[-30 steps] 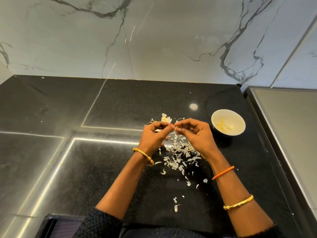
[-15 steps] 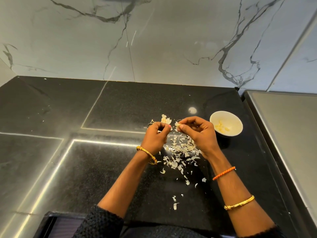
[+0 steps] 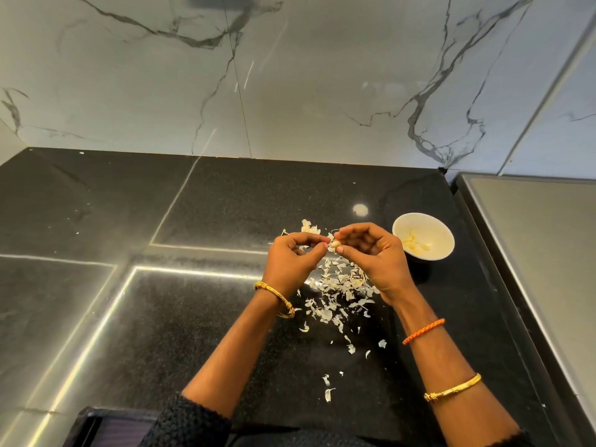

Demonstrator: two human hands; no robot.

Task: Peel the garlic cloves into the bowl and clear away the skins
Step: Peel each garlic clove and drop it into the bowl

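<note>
Pinching garlic clove (image 3: 334, 243), both hands (image 3: 292, 258)

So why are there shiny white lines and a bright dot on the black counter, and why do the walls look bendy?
In the head view, the lines and the dot are glare: lights mirrored in the polished counter. The wide-angle lens bends straight edges near the frame's sides. The garlic clove pinched between the left hand and right hand looks slightly soft, and so do the skins.

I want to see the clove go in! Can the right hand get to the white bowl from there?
Probably yes. The white bowl sits just beside the right hand, with only bare black counter between them.
</note>
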